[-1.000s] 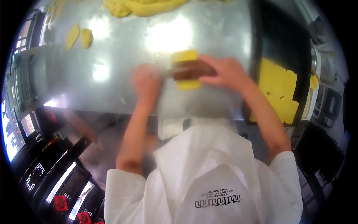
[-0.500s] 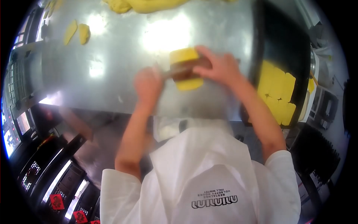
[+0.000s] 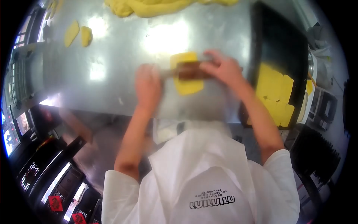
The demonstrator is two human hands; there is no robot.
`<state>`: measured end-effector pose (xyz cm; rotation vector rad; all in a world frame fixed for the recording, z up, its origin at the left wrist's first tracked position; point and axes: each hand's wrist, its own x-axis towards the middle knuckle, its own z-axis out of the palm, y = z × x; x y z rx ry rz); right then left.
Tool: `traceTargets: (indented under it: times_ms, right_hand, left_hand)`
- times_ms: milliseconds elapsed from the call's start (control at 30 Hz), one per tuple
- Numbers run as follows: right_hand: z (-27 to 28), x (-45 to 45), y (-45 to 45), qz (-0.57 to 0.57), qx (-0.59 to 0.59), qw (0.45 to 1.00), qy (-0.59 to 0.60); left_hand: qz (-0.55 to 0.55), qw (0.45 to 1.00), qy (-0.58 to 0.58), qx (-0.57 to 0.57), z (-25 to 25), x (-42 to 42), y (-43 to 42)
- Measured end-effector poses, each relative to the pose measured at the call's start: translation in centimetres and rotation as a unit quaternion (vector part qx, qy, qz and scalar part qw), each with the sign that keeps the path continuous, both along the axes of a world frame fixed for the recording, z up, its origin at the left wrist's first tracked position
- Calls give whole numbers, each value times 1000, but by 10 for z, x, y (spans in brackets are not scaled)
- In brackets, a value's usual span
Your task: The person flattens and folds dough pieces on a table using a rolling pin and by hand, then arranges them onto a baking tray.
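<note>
A brown rolling pin [image 3: 189, 71] lies across a flat yellow dough sheet [image 3: 189, 88] on the metal worktop. Dough shows above and below the barrel, while its middle is hidden. My left hand [image 3: 148, 84] is closed around the pin's left handle. At the other end, my right hand [image 3: 223, 69] grips the pin, its thumb and fingers over the barrel's right part. Both hands and the pin are somewhat blurred.
Two small dough pieces [image 3: 72, 33] lie at the upper left of the metal worktop [image 3: 119, 67]. A large dough mass [image 3: 149, 9] rests along the far side. On the right, a black tray [image 3: 278, 41] holds several flat yellow dough sheets [image 3: 275, 87].
My right hand has shifted slightly right, and more of the barrel shows. The dough under the pin sits slightly lower in view. Both hands keep their hold.
</note>
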<state>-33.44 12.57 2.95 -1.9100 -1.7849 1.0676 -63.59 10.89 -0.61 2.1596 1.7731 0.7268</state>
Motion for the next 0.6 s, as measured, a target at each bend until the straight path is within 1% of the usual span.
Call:
traceTargets:
  times_ms: [33, 67, 133, 167, 200, 233, 267, 333, 467, 567, 600]
  right_hand:
    - [-14, 12, 7, -51, 3, 998, 37]
    - [-25, 23, 10, -100, 5, 992, 74]
    - [-36, 38, 8, -134, 93, 986, 30]
    - [-39, 40, 9, -150, 137, 979, 9]
    - [-37, 39, 9, -165, 134, 977, 16]
    - [-35, 38, 10, -182, 131, 974, 22]
    - [-31, 38, 11, -200, 128, 971, 28]
    - [-24, 37, 11, -207, 79, 975, 34]
    - [-10, 36, 12, -210, 12, 974, 83]
    - [-4, 45, 12, -195, -31, 976, 93]
    - [0, 44, 6, -189, 11, 980, 62]
  left_hand:
    - [15, 997, -65, 45, 12, 5, 7]
    - [-5, 999, -18, 32, 24, 13, 6]
    - [-39, 996, 75, 3, 39, 37, -7]
    - [-73, 996, 45, -35, 35, 51, -12]
    - [-109, 991, 14, -74, 27, 65, -18]
    - [-141, 985, 28, -98, 18, 77, -21]
    - [-152, 984, 29, -91, 7, 84, -25]
    - [-173, 981, 31, -79, -8, 95, -34]
    - [-165, 983, 34, -69, -2, 96, -36]
    - [-159, 984, 26, -69, -2, 100, -36]
    - [-166, 983, 32, -74, -4, 101, -36]
